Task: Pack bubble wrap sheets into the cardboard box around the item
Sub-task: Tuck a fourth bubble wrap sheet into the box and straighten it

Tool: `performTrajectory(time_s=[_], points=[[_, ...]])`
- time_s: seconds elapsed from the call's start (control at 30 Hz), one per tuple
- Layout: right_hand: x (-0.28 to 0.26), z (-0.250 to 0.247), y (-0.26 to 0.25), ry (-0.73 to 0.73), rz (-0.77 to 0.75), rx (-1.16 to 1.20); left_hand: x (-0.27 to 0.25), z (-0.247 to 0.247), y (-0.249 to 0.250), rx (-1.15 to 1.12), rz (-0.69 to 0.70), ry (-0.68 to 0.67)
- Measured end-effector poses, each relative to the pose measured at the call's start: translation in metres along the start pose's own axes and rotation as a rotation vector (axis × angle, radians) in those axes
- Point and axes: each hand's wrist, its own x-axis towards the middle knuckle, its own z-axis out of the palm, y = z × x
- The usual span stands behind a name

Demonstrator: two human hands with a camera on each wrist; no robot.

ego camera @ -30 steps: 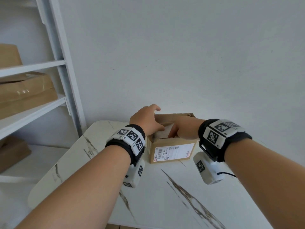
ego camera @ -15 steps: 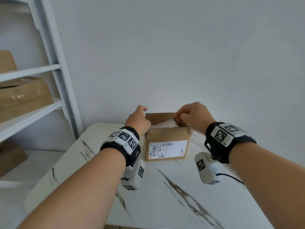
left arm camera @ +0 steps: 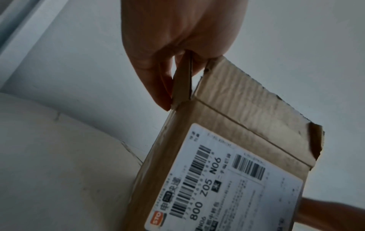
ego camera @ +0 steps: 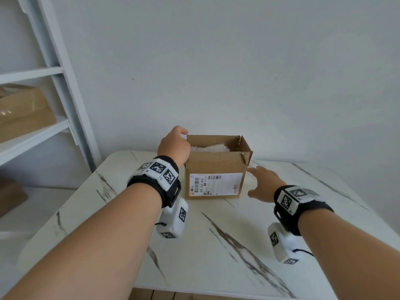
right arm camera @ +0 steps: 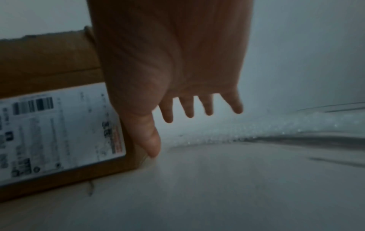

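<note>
A small cardboard box (ego camera: 216, 167) with a shipping label stands open on the white marble table (ego camera: 216, 245). Bubble wrap (ego camera: 208, 147) fills its inside; the item itself is hidden. My left hand (ego camera: 178, 144) pinches the box's upright left flap (left arm camera: 182, 81) between thumb and fingers, as the left wrist view shows. My right hand (ego camera: 257, 180) is open with fingers spread, low beside the box's right side and holding nothing. In the right wrist view its thumb sits near the box's (right arm camera: 49, 62) lower right corner. A loose bubble wrap sheet (right arm camera: 276, 126) lies on the table beyond the fingers.
A white shelving unit (ego camera: 65, 105) stands at the left with brown cardboard boxes (ego camera: 23, 113) on its shelves. A plain wall rises right behind the table. The table's front edge (ego camera: 216, 292) is close to me.
My right hand left the box's top, dropped to the right of the box and opened. My left hand came out of the box and took hold of the left flap.
</note>
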Motion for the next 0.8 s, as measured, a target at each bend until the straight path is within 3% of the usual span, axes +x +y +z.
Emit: performTrajectory(time_s=[0.07,0.17,0.5,0.67,0.8], points=[[0.006,0.013,0.002,-0.098,0.083,-0.052,0.001,0.001,-0.001,0.001,0.007,0.003],[0.008,0.018,0.006,-0.122,0.123,-0.075,0.002,0.003,-0.002,0.012,0.014,0.013],[-0.016,0.008,0.004,0.052,0.138,-0.197,-0.004,0.001,-0.002,0.018,0.026,0.029],[-0.036,-0.017,0.003,0.136,0.276,-0.001,-0.015,-0.007,0.004,0.015,0.037,0.046],[-0.046,-0.06,0.003,0.298,0.274,0.19,-0.022,-0.018,0.018,0.034,0.071,0.058]])
